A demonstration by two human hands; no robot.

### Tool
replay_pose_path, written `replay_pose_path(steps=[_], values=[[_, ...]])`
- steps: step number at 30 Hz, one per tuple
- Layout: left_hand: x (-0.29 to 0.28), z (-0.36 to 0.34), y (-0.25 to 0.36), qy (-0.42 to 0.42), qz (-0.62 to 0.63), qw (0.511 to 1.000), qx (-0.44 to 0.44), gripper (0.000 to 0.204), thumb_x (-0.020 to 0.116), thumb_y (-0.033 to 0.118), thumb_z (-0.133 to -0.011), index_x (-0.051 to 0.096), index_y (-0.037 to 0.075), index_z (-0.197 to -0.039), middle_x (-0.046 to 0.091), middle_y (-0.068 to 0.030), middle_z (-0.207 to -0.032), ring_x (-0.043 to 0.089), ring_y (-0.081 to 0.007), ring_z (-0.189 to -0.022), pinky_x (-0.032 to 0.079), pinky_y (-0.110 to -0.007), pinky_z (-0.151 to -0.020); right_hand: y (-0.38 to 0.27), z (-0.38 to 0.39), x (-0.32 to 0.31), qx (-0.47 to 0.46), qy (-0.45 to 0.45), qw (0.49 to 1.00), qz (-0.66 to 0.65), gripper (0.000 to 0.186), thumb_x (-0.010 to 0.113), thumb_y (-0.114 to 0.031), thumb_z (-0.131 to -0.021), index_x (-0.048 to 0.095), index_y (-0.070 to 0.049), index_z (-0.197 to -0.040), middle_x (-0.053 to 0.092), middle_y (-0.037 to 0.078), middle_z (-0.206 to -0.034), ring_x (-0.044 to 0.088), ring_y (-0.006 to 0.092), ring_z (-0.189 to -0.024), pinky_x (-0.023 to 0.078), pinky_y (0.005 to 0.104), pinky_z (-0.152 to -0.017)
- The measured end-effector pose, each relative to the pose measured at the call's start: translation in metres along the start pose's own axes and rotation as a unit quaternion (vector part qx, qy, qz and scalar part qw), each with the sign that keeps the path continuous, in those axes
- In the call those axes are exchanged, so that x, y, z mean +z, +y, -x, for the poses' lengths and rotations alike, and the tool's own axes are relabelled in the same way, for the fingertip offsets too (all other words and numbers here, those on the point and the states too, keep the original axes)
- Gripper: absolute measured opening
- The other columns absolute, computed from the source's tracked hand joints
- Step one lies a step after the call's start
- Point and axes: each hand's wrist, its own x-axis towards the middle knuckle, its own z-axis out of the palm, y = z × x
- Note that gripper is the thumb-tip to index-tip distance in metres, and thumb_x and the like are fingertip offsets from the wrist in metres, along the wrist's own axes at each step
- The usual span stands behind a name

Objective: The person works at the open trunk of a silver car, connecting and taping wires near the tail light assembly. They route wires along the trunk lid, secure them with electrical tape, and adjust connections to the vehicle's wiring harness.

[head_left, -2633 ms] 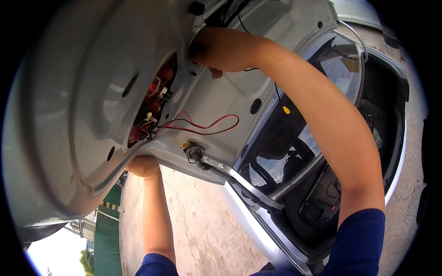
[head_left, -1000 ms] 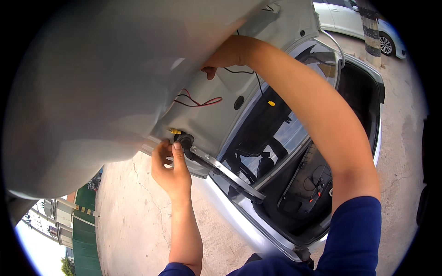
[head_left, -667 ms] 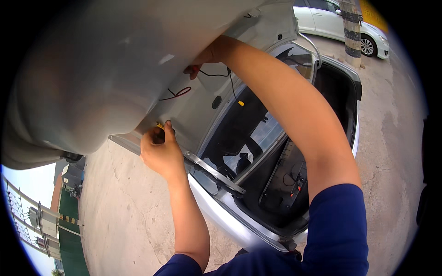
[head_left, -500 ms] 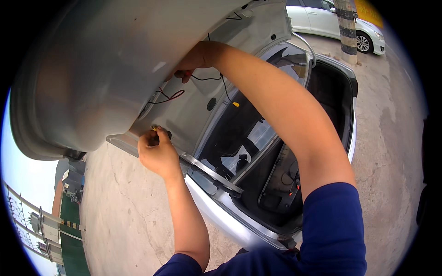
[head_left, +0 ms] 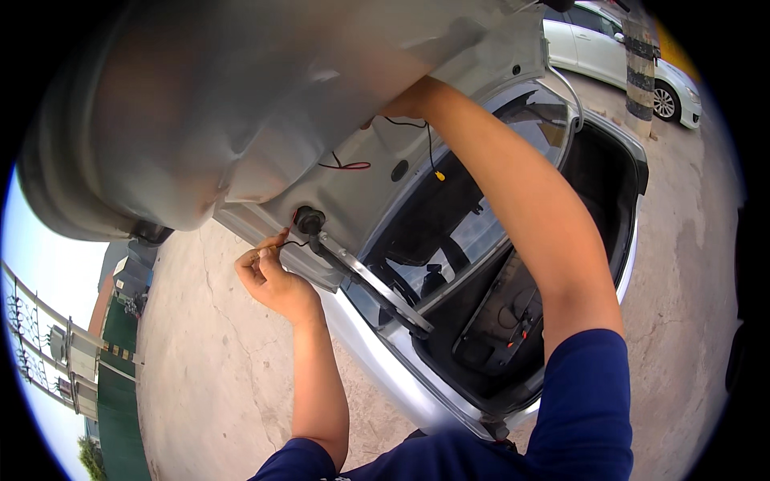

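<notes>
One green wall [head_left: 120, 401] stands at the far left, below grey boxes [head_left: 132, 276]. Above and beside it, the raised silver trunk lid [head_left: 176, 128] fills the upper left, its nearest part blurred. Under its edge, the person's left hand [head_left: 281, 284] pinches a thin black cable [head_left: 298, 243] between thumb and fingers; what the fingertips cover at its end cannot be made out. The cable runs right from that grip to a black rubber boot [head_left: 308, 220] on the lid's underside. A red-and-black wire loop [head_left: 353, 166] hangs above the boot, and a silver hinge arm [head_left: 369, 280] slopes down to the right. Next comes a dark oval plug [head_left: 399, 170] in the lid. The right hand [head_left: 399, 108] is mostly hidden behind the lid, so whether it is open or holding something cannot be told. Just right of it, a yellow connector [head_left: 439, 175] dangles on a black lead in front of the rear window [head_left: 401, 264]. Farther right lie the open, dark trunk [head_left: 597, 164], a banded pillar [head_left: 639, 80] and a white car [head_left: 589, 40] behind it.
</notes>
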Motion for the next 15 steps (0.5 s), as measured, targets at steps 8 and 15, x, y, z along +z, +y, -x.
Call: replay_pose_path(steps=[8,15], values=[[-0.008,0.001,-0.001,-0.073,-0.036,0.994,-0.078,0.016,0.055,0.018,-0.118,0.048,0.004,-0.118,0.068,-0.0120,-0.109,0.070,-0.0231,-0.110,0.055,-0.038,-0.101,0.025,-0.021,0.000,-0.003,0.006,1.000,0.020,0.039,0.080,-0.030,-0.092,0.081,-0.005,-0.122,0.079,0.007,-0.100,0.074,0.0162,-0.081,0.065,0.0334,-0.074],[-0.005,-0.007,-0.009,-0.159,-0.240,0.958,0.003,0.020,0.069,0.013,-0.111,0.062,0.002,-0.126,0.070,-0.0041,-0.102,0.066,-0.0128,-0.091,0.053,-0.029,-0.088,0.009,-0.021,-0.005,0.033,-0.012,0.999,0.010,0.039,0.079,-0.025,-0.092,0.079,-0.011,-0.128,0.078,0.003,-0.108,0.075,0.0141,-0.086,0.067,0.0334,-0.077]])
